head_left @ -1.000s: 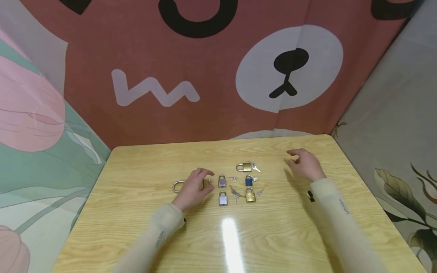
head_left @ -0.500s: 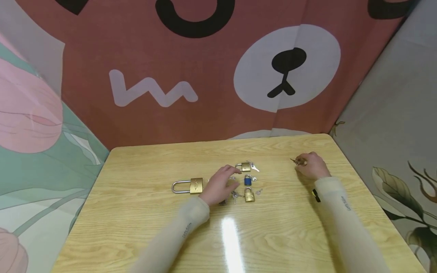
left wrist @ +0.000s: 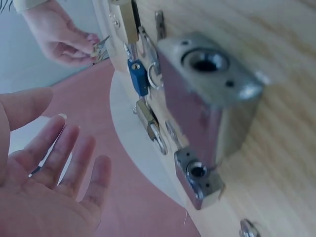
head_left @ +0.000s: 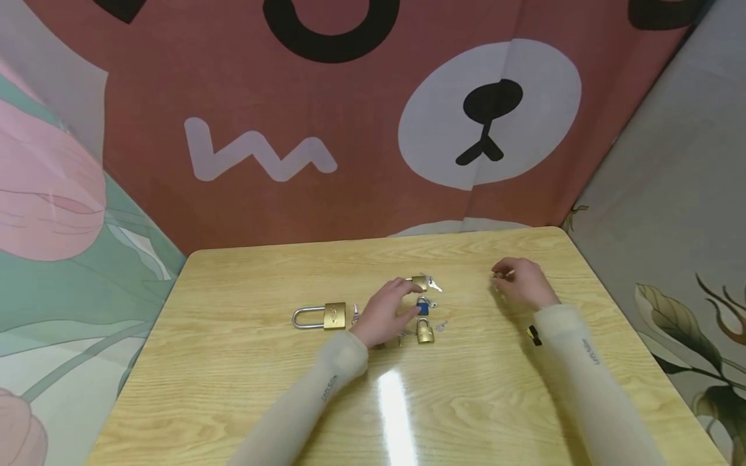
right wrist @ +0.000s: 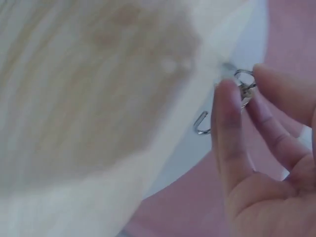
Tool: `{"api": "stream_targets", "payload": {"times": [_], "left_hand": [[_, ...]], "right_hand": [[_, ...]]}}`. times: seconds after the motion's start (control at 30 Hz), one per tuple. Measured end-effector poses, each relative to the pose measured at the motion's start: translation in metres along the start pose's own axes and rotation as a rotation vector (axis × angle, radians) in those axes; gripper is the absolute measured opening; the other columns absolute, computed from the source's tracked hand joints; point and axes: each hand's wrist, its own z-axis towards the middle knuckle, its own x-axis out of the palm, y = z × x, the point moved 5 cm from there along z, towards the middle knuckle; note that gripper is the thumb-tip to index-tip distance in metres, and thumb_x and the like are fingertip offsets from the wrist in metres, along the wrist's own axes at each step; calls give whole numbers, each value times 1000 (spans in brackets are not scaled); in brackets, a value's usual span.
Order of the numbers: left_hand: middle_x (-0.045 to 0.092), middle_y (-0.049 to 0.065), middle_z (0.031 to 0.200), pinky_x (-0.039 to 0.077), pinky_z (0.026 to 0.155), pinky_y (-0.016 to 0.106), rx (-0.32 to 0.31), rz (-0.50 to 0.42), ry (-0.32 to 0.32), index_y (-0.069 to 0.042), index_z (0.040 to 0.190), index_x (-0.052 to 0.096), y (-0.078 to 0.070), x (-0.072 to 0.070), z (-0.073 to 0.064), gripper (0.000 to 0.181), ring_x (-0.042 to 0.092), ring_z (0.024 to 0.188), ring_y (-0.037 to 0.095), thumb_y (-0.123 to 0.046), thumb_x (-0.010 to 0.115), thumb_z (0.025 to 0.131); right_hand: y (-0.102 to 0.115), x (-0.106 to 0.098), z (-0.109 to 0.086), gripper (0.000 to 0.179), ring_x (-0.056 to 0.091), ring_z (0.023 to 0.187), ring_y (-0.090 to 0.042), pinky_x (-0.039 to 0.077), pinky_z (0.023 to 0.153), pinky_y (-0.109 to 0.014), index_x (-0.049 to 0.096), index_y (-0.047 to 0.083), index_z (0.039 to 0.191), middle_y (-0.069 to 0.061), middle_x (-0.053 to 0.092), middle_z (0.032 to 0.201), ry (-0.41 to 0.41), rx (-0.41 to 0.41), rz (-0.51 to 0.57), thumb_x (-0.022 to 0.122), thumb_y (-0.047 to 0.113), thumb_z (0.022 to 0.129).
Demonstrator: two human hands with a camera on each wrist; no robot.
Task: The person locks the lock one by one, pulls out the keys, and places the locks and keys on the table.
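My right hand pinches a small padlock above the table's right side. A hooked steel shackle and a wire ring stick out; fingers hide most of its body. My left hand hovers over the middle group with fingers extended and nothing in them. Under and beside it are a blue padlock, a brass padlock and another brass padlock farther back. Two silver padlocks show in the left wrist view, mostly covered by the hand in the head view.
A large brass padlock with a long shackle lies left of the group, a small key beside it. More keys lie at the back padlock and one key at the right. A patterned cloth hangs behind the wooden table.
My left hand has moved right, from over the large brass padlock to the middle group. The right hand shifted right with the small padlock, then back left.
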Motion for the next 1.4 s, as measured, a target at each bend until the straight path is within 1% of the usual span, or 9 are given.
{"api": "stream_targets", "payload": {"times": [0.2,0.4,0.6,0.67,0.83,0.97,1.13,1.3,1.4], "left_hand": [[59,-1,142,43,118,42,-17,-54,-30,-13,142,58,6,-7,-5,40,52,137,19,-22,65,104],[62,0,137,49,112,41,-20,-124,-53,-15,141,59,9,-14,-7,38,57,130,19,-26,63,105],[65,1,133,53,103,38,-37,-269,-72,-15,137,61,17,-18,-8,32,61,123,18,-30,56,109],[67,1,129,54,102,39,-52,-340,-75,-15,136,61,19,-20,-9,31,63,120,19,-31,52,111],[70,7,120,54,101,53,-82,-534,-59,-14,134,62,22,-21,-13,30,68,112,29,-29,48,112],[71,11,114,54,100,57,-102,-614,-52,-11,131,63,24,-22,-16,28,70,107,35,-28,53,110],[70,12,112,54,97,61,-137,-702,-74,-10,129,63,27,-25,-17,27,70,107,39,-26,58,108],[71,15,111,53,98,62,-146,-750,-115,-5,128,63,28,-29,-17,23,71,101,30,-16,58,108],[73,15,110,53,99,61,-146,-754,-138,-3,128,61,27,-32,-17,24,72,96,20,-12,60,106]], "right_hand": [[55,11,-2,25,71,98,-35,61,87,-49,70,-1,120,-21,66,112,-6,-161,90,72,11,98],[106,26,-7,26,71,95,-24,62,87,-38,70,6,119,-12,64,113,8,-317,221,76,4,94],[144,40,-12,30,69,95,-20,61,88,-37,71,5,119,-9,65,114,70,-472,352,77,-1,91],[152,44,-12,32,69,96,-19,61,88,-38,72,5,120,-8,66,116,97,-502,385,77,-3,90],[163,52,-12,35,70,96,-16,62,86,-37,73,10,122,-5,66,119,137,-529,381,77,-3,90],[168,55,-10,37,70,96,-16,62,86,-37,71,10,124,-5,67,120,146,-554,374,77,-3,90],[174,55,-11,43,71,98,-17,62,88,-39,70,9,129,-4,70,120,145,-594,385,78,-6,89],[178,57,-11,46,70,98,-16,61,86,-42,70,10,129,-3,72,119,113,-637,379,78,-8,87],[181,60,-12,44,69,97,-15,61,83,-37,73,12,125,-3,72,119,65,-680,348,82,-4,85]]}}
